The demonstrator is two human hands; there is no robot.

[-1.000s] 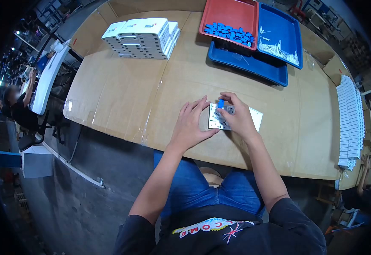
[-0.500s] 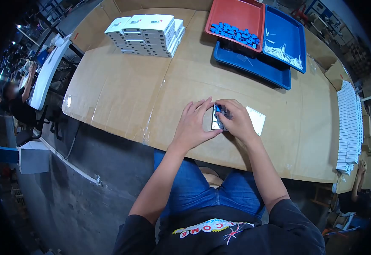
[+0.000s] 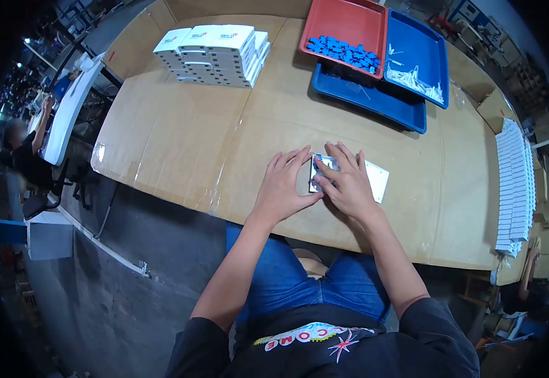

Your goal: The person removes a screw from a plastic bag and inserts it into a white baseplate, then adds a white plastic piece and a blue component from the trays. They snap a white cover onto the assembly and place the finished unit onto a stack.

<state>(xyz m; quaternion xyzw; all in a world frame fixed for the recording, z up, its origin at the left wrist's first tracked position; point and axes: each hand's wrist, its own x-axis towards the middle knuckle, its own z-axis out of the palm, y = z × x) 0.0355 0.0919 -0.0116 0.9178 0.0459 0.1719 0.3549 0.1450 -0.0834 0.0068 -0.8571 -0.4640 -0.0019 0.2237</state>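
A small white panel-like housing (image 3: pixel 313 186) with blue and dark parts in it lies on the cardboard-covered table in front of me. My left hand (image 3: pixel 281 189) holds its left side, fingertips at the far corner and thumb at the near edge. Over its right part lies my right hand (image 3: pixel 348 186), fingers spread, with thumb and index fingertip pressing on the parts inside. That hand covers much of the housing's interior. A flat white plate (image 3: pixel 378 181) with small holes lies just right of my right hand, partly behind it.
Stacked white boxed units (image 3: pixel 215 57) stand at the far left. A red tray (image 3: pixel 344 22) holds blue pieces; a blue tray (image 3: pixel 416 57) holds white slivers. Another blue tray (image 3: pixel 372 104) sits below. White pieces (image 3: pixel 515 189) line the right edge. A person (image 3: pixel 26 148) sits at another table.
My right hand's fingers have spread and shifted from a pinch over the blue parts to pressing with thumb and index. My left hand stays at the housing. The view has shifted slightly.
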